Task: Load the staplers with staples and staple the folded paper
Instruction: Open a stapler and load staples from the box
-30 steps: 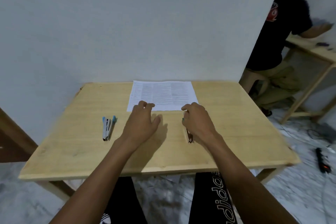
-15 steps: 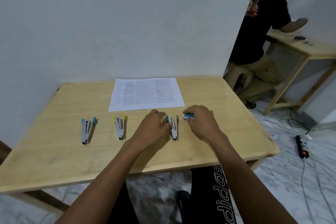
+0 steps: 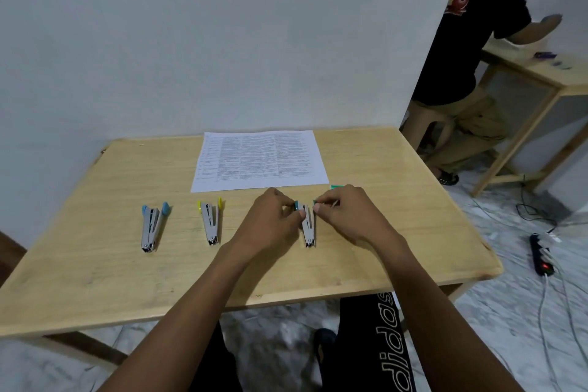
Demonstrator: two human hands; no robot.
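Below the paper's (image 3: 259, 159) right corner, the open green stapler (image 3: 308, 228) is gripped by curled fingers of the left hand (image 3: 270, 220); what looks like a strip of staples (image 3: 333, 206), brought from the staple box (image 3: 336, 187), is pinched in the right hand (image 3: 348, 213). Loading seems begun.

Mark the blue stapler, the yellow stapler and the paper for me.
blue stapler (image 3: 151, 229), head view, middle of its metal body
yellow stapler (image 3: 211, 223), head view, metal body
paper (image 3: 259, 159), head view, centre of the sheet
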